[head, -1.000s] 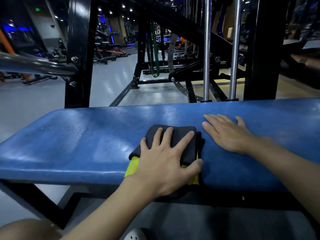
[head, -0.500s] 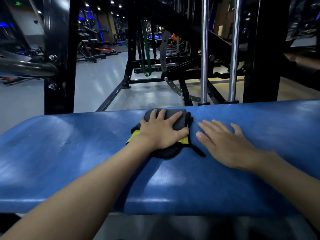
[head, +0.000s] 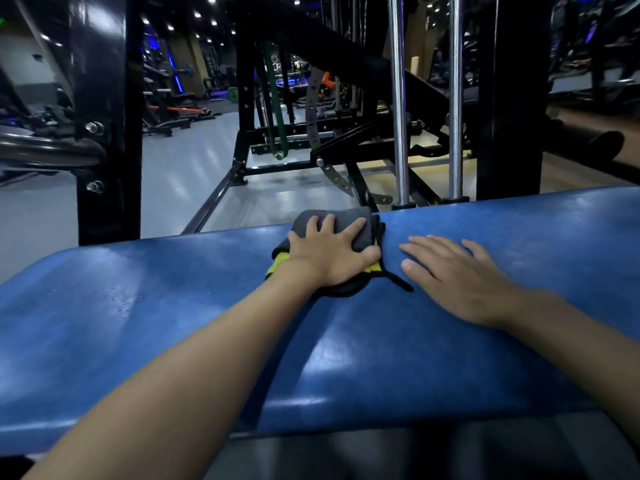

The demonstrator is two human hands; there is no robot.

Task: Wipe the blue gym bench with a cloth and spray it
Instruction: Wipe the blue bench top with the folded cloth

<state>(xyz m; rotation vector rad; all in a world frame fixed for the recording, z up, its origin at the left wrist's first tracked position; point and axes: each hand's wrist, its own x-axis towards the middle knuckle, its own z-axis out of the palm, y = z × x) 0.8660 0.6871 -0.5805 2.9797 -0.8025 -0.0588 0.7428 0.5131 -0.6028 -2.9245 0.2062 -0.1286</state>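
The person is leaning over the bench (head: pixel 138 323), whose long axis is running left to right across in front of them. The left hand (head: pixel 329 258) is pressing the cloth (head: pixel 349 221) down at the bench's far edge, the fingers (head: pixel 313 225) lying spread and fairly straight on top of it and the thumb lying along its right side. They are pushing it flat, not bunching it. The cloth is grey on top, with yellow showing at the wrist and a dark cord (head: pixel 398 284) trailing off to the right. Its far end seems to be hanging slightly over the edge.

The right hand (head: pixel 457 275) is resting palm down on the blue pad just beside the cloth, fingers straight and holding nothing, probably bracing.

With the cloth sitting at the far edge, I'd judge the stroke is about to reverse: the only way left is back toward the near edge or sideways along the length. The long stretch to the left, where fine droplets (head: pixel 121 301) are glinting, is lying on the left hand's side, so that hand is better placed to take it. No spray bottle is showing anywhere.
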